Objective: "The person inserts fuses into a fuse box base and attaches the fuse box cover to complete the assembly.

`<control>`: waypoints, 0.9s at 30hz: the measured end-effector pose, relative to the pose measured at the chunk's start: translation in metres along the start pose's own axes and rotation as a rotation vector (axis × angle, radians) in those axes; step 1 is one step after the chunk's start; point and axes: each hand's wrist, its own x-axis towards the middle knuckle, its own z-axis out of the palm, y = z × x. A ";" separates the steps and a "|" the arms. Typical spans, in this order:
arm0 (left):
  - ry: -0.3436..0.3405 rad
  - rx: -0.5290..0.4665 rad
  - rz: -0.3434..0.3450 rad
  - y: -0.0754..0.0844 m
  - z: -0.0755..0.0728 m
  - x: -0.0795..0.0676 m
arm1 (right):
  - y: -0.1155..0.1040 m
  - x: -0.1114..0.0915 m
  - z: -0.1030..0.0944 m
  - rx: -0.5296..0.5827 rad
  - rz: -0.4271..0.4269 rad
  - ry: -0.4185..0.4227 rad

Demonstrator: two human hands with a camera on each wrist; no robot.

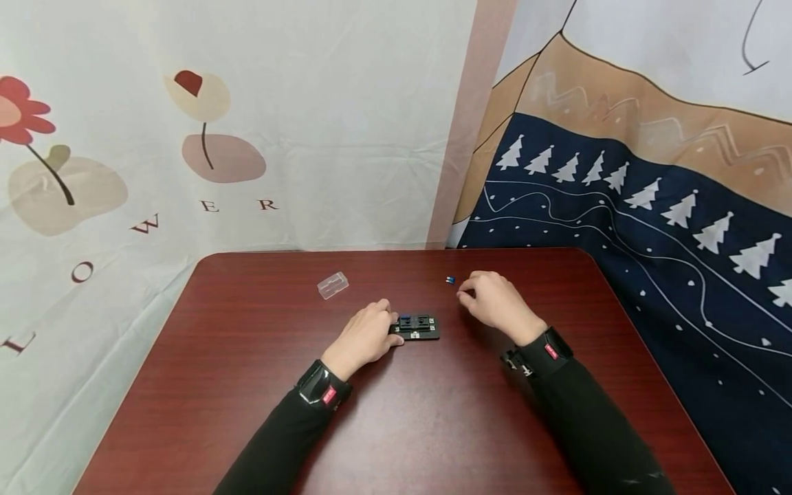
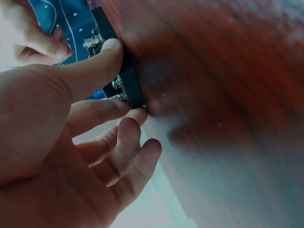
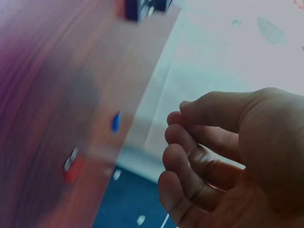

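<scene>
In the head view my left hand holds the left end of a black fuse block, near the middle of the table. Its thumb lies over the block and fingers touch the other side in the left wrist view. A bit of blue shows on the block. My right hand is held to the right with loosely bent fingers; nothing shows between thumb and index finger. Just left of its fingertips lies a small blue fuse. Near that, a blurred small red piece with metal lies on the table.
A small clear plastic box lies at the back left of the dark red table. Behind the table's far edge hang a pale printed cloth and a navy cloth with white trees.
</scene>
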 end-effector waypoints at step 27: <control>-0.003 0.020 0.003 -0.002 0.001 0.000 | 0.050 -0.010 0.003 -0.053 0.203 -0.112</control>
